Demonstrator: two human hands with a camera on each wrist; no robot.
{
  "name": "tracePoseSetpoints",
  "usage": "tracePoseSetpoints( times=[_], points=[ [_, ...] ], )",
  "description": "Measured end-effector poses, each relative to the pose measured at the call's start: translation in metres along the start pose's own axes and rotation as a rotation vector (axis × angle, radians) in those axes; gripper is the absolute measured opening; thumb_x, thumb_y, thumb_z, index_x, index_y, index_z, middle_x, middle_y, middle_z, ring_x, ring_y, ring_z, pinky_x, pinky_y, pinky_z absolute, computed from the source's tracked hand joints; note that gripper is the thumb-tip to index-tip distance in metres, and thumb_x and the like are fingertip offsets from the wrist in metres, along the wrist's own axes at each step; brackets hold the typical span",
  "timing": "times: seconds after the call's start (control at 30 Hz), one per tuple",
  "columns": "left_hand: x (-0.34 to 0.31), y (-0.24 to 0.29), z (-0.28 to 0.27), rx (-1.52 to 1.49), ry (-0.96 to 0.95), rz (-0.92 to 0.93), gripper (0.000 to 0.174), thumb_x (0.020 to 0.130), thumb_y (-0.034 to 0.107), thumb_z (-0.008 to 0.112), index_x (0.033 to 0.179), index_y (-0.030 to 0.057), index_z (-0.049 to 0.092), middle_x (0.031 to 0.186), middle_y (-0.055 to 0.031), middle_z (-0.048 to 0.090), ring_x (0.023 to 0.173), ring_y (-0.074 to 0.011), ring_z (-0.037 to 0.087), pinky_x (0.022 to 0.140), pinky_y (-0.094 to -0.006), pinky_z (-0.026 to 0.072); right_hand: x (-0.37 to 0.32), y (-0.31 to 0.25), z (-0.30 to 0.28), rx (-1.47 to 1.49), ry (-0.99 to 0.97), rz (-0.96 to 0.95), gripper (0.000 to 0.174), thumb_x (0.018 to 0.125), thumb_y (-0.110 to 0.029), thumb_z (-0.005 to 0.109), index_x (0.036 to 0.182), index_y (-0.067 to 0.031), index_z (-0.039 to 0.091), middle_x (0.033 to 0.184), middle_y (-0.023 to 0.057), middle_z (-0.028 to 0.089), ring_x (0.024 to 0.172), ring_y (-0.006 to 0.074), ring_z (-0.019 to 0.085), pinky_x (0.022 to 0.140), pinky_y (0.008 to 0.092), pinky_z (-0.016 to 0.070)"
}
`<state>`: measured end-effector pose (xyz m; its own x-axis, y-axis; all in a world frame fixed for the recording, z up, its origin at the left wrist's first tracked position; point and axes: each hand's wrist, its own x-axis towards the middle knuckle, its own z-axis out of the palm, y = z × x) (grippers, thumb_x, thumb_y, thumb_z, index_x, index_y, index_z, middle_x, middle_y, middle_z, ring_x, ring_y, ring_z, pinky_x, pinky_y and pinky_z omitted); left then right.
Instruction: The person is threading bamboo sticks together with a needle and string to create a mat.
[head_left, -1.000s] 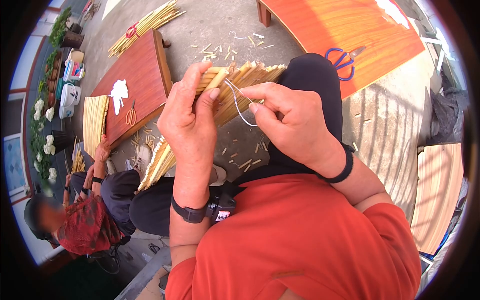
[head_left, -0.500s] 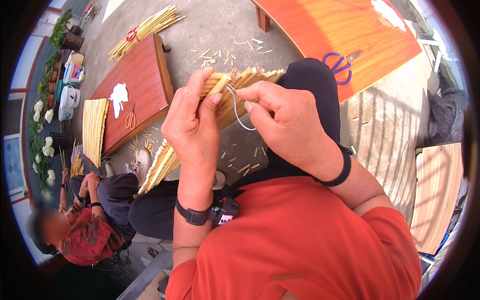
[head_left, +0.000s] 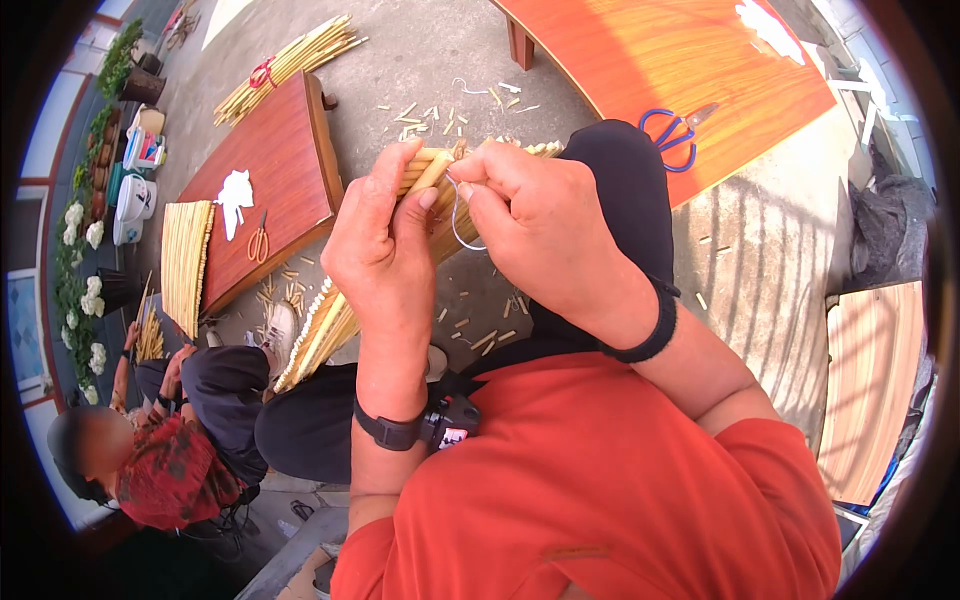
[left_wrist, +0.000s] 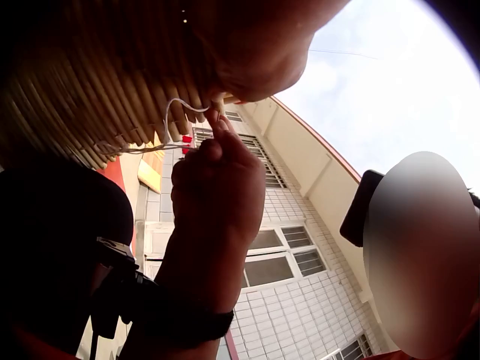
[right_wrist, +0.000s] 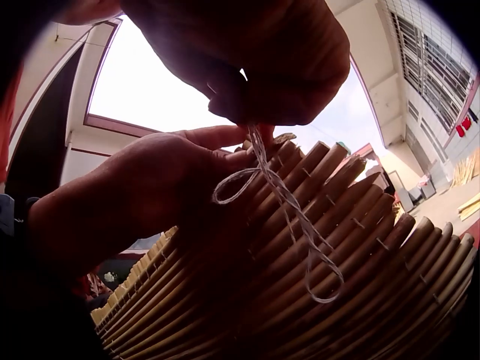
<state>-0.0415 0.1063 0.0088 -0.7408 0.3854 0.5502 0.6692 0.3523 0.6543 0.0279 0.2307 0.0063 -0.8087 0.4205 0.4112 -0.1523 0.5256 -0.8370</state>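
Note:
A mat of pale plant stalks (head_left: 325, 335) strung side by side lies across the lap. My left hand (head_left: 378, 250) grips its upper end, with the thumb pressing on a stalk end. Thumb and index finger of my right hand (head_left: 548, 215) pinch white string (head_left: 456, 222) right at that stalk end, close to the left fingertips. A loop of the string hangs below the pinch. In the right wrist view, the string (right_wrist: 292, 199) hangs twisted and looped over the cut stalk ends (right_wrist: 360, 217). Small stitches cross the stalks there.
Blue-handled scissors (head_left: 672, 140) lie on the orange table (head_left: 740, 60). On the red-brown table (head_left: 285, 150) are other scissors (head_left: 259, 240) and white scrap (head_left: 235, 200). A tied stalk bundle (head_left: 290, 70) and cut pieces (head_left: 430, 122) lie on the ground. Another person (head_left: 175, 470) sits at left.
My right hand has moved left with the string, up to the left fingertips. The string's loop has shifted left too. The other person's hand has come down from the smaller mat.

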Motion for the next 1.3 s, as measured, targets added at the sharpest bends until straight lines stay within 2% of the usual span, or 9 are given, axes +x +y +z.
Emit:
tracePoseSetpoints(
  times=[0.4,0.5,0.6,0.67,0.7,0.8,0.93,1.17,1.3],
  points=[
    [-0.004,0.004,0.001,0.009,-0.005,0.029,0.040,0.078,-0.010,0.068,0.113,0.0073,0.068,0.090,-0.0088,0.068,0.078,-0.0174,0.065,0.073,-0.0279,0.0519,0.011,-0.003,0.002,0.051,0.035,0.056,0.014,0.085,-0.003,0.060,0.096,-0.0020,0.051,0.059,0.0092,0.058,0.055,0.0241,0.061,0.054,0.0318,0.0465],
    [-0.009,0.006,-0.009,-0.012,-0.087,-0.053,0.041,0.078,-0.007,0.070,0.117,0.0062,0.068,0.105,-0.0072,0.071,0.096,-0.0153,0.066,0.087,-0.0278,0.0506,0.019,-0.006,-0.013,0.315,-0.186,0.347,0.015,0.086,-0.006,0.063,0.098,-0.0015,0.056,0.066,0.0085,0.063,0.056,0.0236,0.060,0.055,0.0293,0.0465],
    [-0.011,0.005,-0.021,-0.025,-0.099,-0.061,0.042,0.078,-0.007,0.071,0.118,0.0058,0.068,0.107,-0.0077,0.070,0.097,-0.0155,0.066,0.088,-0.0276,0.0501,0.034,0.013,-0.016,-0.090,0.056,-0.139,0.014,0.086,-0.011,0.066,0.097,-0.0017,0.064,0.075,0.0083,0.067,0.063,0.0195,0.063,0.060,0.0278,0.0481],
    [-0.012,0.003,-0.030,-0.019,-0.095,-0.054,0.042,0.078,-0.006,0.071,0.118,0.0051,0.067,0.108,-0.0079,0.070,0.098,-0.0159,0.066,0.089,-0.0278,0.0495,0.050,0.024,-0.014,-0.162,0.113,-0.421,0.019,0.090,-0.019,0.057,0.082,-0.0039,0.066,0.079,0.0143,0.065,0.073,0.0363,0.063,0.065,0.0424,0.0491],
    [-0.012,0.001,-0.031,-0.016,-0.045,0.046,0.039,0.077,-0.008,0.070,0.114,0.0056,0.068,0.095,-0.0113,0.069,0.081,-0.0190,0.066,0.072,-0.0274,0.0524,0.050,0.021,-0.013,-0.091,-0.067,-0.249,0.025,0.088,-0.023,0.058,0.077,-0.0031,0.068,0.077,0.0135,0.066,0.069,0.0302,0.063,0.064,0.0389,0.0487],
    [-0.018,-0.004,-0.045,-0.020,-0.092,0.048,0.038,0.077,-0.008,0.071,0.113,0.0044,0.069,0.097,-0.0114,0.070,0.083,-0.0198,0.066,0.074,-0.0280,0.0520,0.060,0.010,-0.006,0.294,-0.681,0.222,0.026,0.085,-0.027,0.060,0.081,-0.0037,0.070,0.074,0.0115,0.064,0.066,0.0200,0.061,0.064,0.0338,0.0478],
    [-0.023,-0.010,-0.069,-0.110,-0.140,0.052,0.036,0.076,-0.003,0.074,0.111,0.0028,0.069,0.096,-0.0129,0.070,0.085,-0.0212,0.066,0.077,-0.0287,0.0509,0.055,-0.002,0.016,0.714,-0.822,0.378,0.018,0.090,-0.020,0.065,0.085,-0.0026,0.067,0.077,-0.0023,0.061,0.071,0.0052,0.055,0.065,0.0223,0.0445],
    [-0.027,-0.024,-0.091,-0.154,-0.170,0.043,0.036,0.075,0.002,0.076,0.110,-0.0005,0.068,0.092,-0.0129,0.069,0.079,-0.0207,0.062,0.071,-0.0289,0.0489,0.061,-0.010,0.041,0.846,-0.981,0.456,0.010,0.086,-0.011,0.063,0.081,-0.0026,0.063,0.074,-0.0013,0.060,0.072,0.0060,0.054,0.062,0.0228,0.0423],
    [-0.022,-0.029,-0.091,-0.165,-0.152,0.042,0.037,0.076,0.002,0.075,0.112,-0.0004,0.068,0.094,-0.0125,0.069,0.082,-0.0214,0.064,0.074,-0.0291,0.0496,0.070,-0.017,0.047,0.359,-0.906,0.012,0.009,0.081,-0.011,0.063,0.079,-0.0025,0.062,0.072,0.0000,0.059,0.068,0.0088,0.054,0.060,0.0250,0.0411]
  ],
)
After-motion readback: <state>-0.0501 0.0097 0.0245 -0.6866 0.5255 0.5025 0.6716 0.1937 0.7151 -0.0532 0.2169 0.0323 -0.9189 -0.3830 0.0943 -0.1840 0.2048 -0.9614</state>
